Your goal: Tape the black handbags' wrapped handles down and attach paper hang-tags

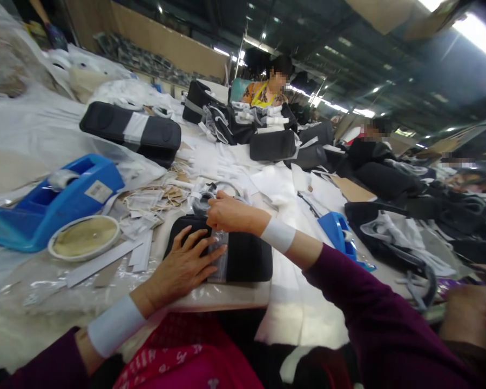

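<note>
A black case [249, 256] lies flat at the near edge of the table, with a clear strip [218, 270] across its middle. My left hand [188, 259] rests on the case's left part, palm down and fingers spread, the fingertips reaching the strip. Above the case's far edge, my right hand [229, 212] is closed at the far end of the strip; what its fingers hold is too small to make out. Just behind the case are grey, coiled cable-like pieces [202, 201], partly hidden by my right hand.
On the left stand a blue tape dispenser [65, 189] and a round white-rimmed dish [52, 246]. A strapped black case [105, 127] lies behind them. A smaller blue dispenser [336, 232] stands to the right. People sit across the table, and another person's hand [473, 302] is at far right.
</note>
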Tool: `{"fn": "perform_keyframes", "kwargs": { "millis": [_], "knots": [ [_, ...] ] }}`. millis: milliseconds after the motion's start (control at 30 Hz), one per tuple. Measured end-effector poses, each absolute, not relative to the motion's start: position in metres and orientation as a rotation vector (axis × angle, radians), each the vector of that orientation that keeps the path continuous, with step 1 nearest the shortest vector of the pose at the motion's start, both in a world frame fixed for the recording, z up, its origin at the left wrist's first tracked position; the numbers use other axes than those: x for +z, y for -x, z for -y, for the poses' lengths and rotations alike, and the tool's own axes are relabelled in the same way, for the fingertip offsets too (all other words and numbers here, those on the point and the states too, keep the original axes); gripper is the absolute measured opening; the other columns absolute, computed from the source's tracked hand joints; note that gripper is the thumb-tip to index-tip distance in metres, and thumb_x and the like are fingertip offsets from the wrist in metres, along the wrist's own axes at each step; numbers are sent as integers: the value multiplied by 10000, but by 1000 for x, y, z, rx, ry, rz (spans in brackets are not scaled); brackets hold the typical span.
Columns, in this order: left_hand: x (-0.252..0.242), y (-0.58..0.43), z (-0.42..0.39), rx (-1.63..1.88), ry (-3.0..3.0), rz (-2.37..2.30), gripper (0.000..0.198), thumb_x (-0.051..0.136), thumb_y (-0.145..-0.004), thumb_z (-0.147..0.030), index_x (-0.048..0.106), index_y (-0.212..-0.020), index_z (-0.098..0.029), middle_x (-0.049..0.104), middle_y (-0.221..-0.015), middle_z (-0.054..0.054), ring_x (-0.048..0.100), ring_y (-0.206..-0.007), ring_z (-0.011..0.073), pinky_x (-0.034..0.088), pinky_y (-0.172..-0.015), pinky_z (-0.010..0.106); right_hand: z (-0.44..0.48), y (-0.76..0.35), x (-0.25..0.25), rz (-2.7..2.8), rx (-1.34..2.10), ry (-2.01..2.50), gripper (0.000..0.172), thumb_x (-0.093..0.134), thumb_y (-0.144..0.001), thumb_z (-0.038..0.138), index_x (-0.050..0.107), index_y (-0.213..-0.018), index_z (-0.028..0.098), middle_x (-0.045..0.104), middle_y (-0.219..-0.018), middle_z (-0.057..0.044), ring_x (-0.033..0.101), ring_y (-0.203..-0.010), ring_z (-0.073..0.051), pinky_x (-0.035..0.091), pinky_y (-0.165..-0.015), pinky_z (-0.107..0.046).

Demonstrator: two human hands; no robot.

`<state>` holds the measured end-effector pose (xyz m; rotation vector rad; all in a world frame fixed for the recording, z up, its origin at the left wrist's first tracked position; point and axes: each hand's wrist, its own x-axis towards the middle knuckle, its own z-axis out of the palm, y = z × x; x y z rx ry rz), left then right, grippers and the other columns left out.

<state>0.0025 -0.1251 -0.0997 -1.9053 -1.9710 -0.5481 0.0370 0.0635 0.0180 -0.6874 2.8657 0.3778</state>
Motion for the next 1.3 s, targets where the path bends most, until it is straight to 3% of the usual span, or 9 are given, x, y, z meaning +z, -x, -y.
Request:
{"fn": "perform_keyframes", "kwargs": {
  "millis": [400,500,567,633,700,900,1000,1133,1300],
  "knots": [
    [-101,-3,125,-572,1899,2009,427,536,-919,-420,535,-1342,-364,556,-1391,-8,396,-1312,314,176,-1140,571,-56,-41,7,-2988,484,659,209,502,-878,137,692,-791,136,661,-733,-93,551,-900,-254,260,-993,-437],
    [-101,-2,124,-573,1908,2016,436,537,-920,-414,523,-1353,-362,545,-1405,-13,405,-1302,305,175,-1140,562,-62,-38,-2,-3091,526,573,135,554,-886,170,653,-953,109,659,-767,-79,552,-938,-262,225,-1046,-441],
    [-102,-2,123,-571,1904,2021,449,540,-919,-422,510,-1363,-366,547,-1403,-20,405,-1300,298,167,-1142,552,-73,-28,-8,-3163,485,486,348,691,-817,256,580,-1094,78,661,-837,-86,549,-957,-275,257,-1030,-451],
    [-101,-2,123,-552,1903,2022,458,537,-921,-422,495,-1373,-371,554,-1395,-23,406,-1295,292,154,-1143,545,-90,-14,-13,-3210,285,385,510,804,-703,319,559,-1090,94,653,-911,-91,548,-956,-280,307,-989,-454],
    [-100,-2,123,-521,1905,2009,465,533,-924,-404,479,-1385,-372,555,-1392,-23,406,-1291,285,142,-1144,537,-109,-3,-14,-3291,-24,201,430,838,-649,267,585,-969,130,638,-966,-83,539,-984,-278,329,-978,-444],
    [-94,5,128,-481,1954,1993,564,533,-908,-253,392,-1440,-377,492,-1441,-10,348,-1344,268,169,-1156,511,-147,-34,-7,-3575,-611,-670,216,617,-807,151,563,-1016,136,556,-1125,-131,495,-1109,-285,396,-970,-412],
    [-94,10,132,-670,1938,2052,567,499,-897,-179,410,-1430,-350,473,-1444,13,339,-1353,257,276,-1140,461,-152,-79,-13,-3431,-1018,-1035,429,592,-838,315,478,-1193,102,533,-1176,-178,553,-1068,-271,477,-900,-400],
    [-95,18,133,-1015,1645,2235,503,436,-934,-205,401,-1420,-331,376,-1480,60,339,-1367,244,357,-1117,433,-147,-130,-27,-2656,-1872,-1236,823,650,-756,521,333,-1389,101,443,-1354,-224,515,-1206,-290,434,-999,-403],
    [-91,44,122,-1108,1429,2325,539,504,-902,-364,384,-1421,-289,384,-1438,103,366,-1348,289,306,-1137,537,-129,-151,-35,-2236,-2113,-1159,1129,747,-623,607,210,-1474,95,385,-1416,-250,527,-1213,-305,393,-1037,-397]
  ]
}}
